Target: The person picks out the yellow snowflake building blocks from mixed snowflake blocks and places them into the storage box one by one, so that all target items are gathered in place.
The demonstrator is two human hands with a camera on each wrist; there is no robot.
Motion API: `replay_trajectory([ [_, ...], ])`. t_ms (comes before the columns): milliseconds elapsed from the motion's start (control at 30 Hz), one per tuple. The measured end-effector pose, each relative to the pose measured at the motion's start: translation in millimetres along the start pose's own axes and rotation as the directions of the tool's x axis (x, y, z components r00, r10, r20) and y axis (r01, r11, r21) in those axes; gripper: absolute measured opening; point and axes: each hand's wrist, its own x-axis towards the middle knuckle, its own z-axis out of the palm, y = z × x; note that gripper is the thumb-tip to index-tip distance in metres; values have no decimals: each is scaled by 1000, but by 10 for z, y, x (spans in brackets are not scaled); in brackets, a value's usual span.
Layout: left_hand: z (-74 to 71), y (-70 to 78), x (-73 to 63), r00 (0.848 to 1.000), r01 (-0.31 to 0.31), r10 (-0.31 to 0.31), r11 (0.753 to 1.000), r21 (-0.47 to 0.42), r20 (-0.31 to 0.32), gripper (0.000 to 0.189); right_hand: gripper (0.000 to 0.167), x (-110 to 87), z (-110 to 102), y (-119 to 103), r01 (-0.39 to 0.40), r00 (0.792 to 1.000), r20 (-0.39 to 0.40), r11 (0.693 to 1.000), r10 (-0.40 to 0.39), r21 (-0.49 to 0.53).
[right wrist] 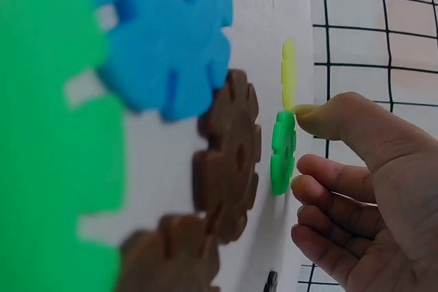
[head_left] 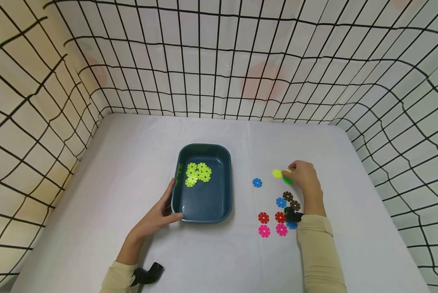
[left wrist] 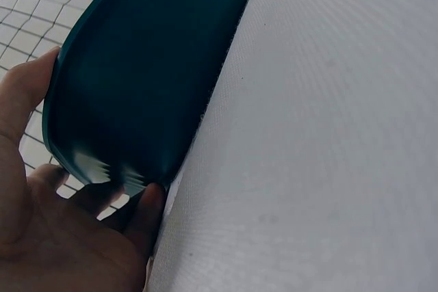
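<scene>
My left hand [head_left: 156, 217] holds the dark teal tray [head_left: 204, 203] at its near left corner, thumb on the rim and fingers along the outer side. Several yellow-green notched discs [head_left: 198, 174] lie in the tray. Over at the right, my right hand [head_left: 303, 175] has its thumb and fingertips at the edges of a yellow disc [head_left: 287, 171], which it seems to pinch. A green disc [right wrist: 282, 153] partly covers that disc in the right wrist view. Just left of the fingertips lies another yellow disc [head_left: 277, 173].
Between tray and right hand lies a blue disc [head_left: 257, 182]. Nearer the right forearm are brown discs [head_left: 287, 196], another blue disc [head_left: 281, 202], red discs [head_left: 263, 217] and pink discs [head_left: 264, 231]. A black wire grid [head_left: 215, 61] surrounds the white table [head_left: 219, 260] at back and sides.
</scene>
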Motion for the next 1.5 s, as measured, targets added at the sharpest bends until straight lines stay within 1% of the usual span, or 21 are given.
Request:
replay_trajectory([
  [167, 1, 5, 1, 1000, 0, 0, 1000, -5, 2, 101, 49, -25, -1, 23, 8, 1000, -11, 1000, -8, -5],
  [400, -6, 15, 5, 1000, 7, -7, 1000, -5, 3, 101, 45, -36, 10, 11, 2, 1000, -15, 1000, -2, 13],
  [600, -3, 22, 2, 1000, 14, -14, 1000, -3, 3, 101, 45, -37, 19, 10, -33, 999, 11, 998, 32, 53],
  [733, 1, 22, 4, 1000, 14, -14, 1000, -5, 1, 101, 45, -29, 23, 20, -47, 999, 20, 997, 46, 63],
  [867, 2, 18, 5, 1000, 10, -10, 1000, -9, 1, 101, 46, -19, 27, 28, -34, 999, 20, 998, 33, 53],
  [1033, -1, 17, 0, 1000, 12, -12, 1000, -10, 2, 101, 45, -18, 45, 22, -13, 1000, -2, 999, 13, 32],
  [1267, -3, 13, 0, 1000, 7, -7, 1000, -7, 1, 101, 43, -3, 89, 13, -15, 1000, -23, 998, 17, 65],
  [1500, -2, 21, 2, 1000, 0, 0, 1000, 0, 2, 101, 43, 4, 109, 10, -4, 999, -38, 998, 7, 66],
])
